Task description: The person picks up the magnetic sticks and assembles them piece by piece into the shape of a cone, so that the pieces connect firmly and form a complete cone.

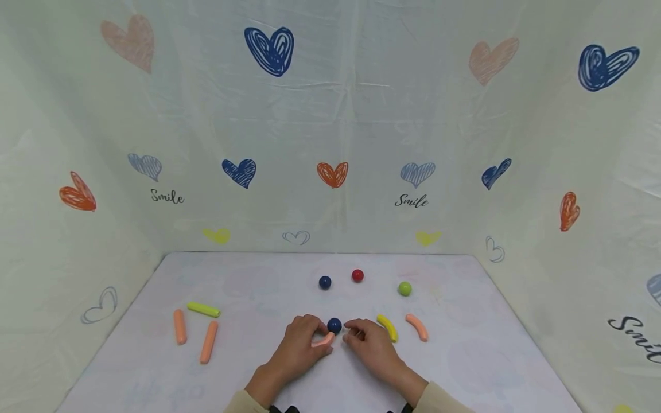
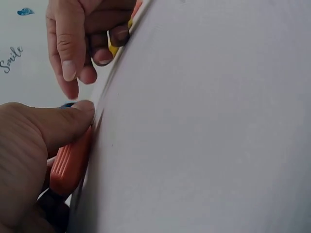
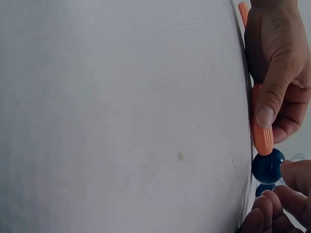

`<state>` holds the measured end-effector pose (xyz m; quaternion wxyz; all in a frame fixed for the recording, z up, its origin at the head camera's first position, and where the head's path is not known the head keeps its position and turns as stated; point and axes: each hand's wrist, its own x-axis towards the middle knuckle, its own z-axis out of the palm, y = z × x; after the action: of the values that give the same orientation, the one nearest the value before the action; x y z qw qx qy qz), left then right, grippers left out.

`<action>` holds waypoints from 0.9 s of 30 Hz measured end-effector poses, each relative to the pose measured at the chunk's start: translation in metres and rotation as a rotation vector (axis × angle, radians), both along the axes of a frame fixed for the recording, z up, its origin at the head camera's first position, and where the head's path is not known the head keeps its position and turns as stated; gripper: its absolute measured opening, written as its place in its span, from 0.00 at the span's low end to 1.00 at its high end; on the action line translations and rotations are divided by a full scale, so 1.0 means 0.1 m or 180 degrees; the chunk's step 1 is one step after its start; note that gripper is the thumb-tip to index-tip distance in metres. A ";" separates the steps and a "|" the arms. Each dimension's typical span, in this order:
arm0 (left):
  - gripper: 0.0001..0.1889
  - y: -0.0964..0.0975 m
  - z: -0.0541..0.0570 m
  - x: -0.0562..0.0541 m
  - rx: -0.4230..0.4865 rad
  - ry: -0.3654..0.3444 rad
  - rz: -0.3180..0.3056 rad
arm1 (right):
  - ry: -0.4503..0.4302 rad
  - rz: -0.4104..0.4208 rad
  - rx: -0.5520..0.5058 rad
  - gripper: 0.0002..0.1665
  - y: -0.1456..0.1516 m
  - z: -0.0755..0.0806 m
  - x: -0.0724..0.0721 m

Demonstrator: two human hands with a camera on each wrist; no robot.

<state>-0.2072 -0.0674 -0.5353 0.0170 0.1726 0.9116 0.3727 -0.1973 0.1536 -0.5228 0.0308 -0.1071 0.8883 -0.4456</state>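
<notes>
My left hand [image 1: 298, 345] pinches a curved salmon-orange stick [image 1: 324, 341] with ridged sides, low over the white tabletop. In the right wrist view, one end of that stick [image 3: 263, 141] meets a shiny dark blue ball [image 3: 266, 167]. From the head view, the ball [image 1: 334, 326] sits just beyond the stick, between both hands. My right hand [image 1: 373, 346] is at the ball's right side, its fingers loosely bent and holding nothing, fingertips close to the ball. Left fingers partly hide the stick.
Right of the right hand lie a curved yellow stick [image 1: 388, 329] and another curved salmon stick [image 1: 417, 327]. Farther back are a blue ball [image 1: 325, 282], a red ball [image 1: 358, 276] and a green ball [image 1: 405, 288]. Leftward lie a lime stick [image 1: 203, 309] and two straight salmon sticks [image 1: 209, 342].
</notes>
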 end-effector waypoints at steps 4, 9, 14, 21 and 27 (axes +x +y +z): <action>0.08 -0.07 -0.01 0.00 0.0079 0.0199 -0.0196 | -0.0051 -0.0031 0.0041 0.21 -0.01 0.00 -0.02; 0.05 -0.14 0.00 0.01 0.0054 0.0320 -0.0334 | -0.0194 0.0136 0.0179 0.25 -0.04 0.01 -0.03; 0.04 -0.15 0.03 0.01 -0.0015 0.0171 -0.0369 | -0.0184 0.0242 0.0219 0.21 -0.04 0.02 -0.02; 0.03 -0.16 0.05 0.02 -0.0012 0.0098 -0.0369 | -0.0168 0.0248 0.0181 0.20 -0.04 0.01 -0.02; 0.08 -0.15 0.03 0.01 0.0018 0.0124 -0.0340 | -0.0144 0.0257 0.0214 0.21 -0.03 -0.02 -0.02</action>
<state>-0.2061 -0.0823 -0.5324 0.0186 0.2283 0.9002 0.3703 -0.1990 0.1502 -0.5244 0.0725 -0.1317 0.8968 -0.4162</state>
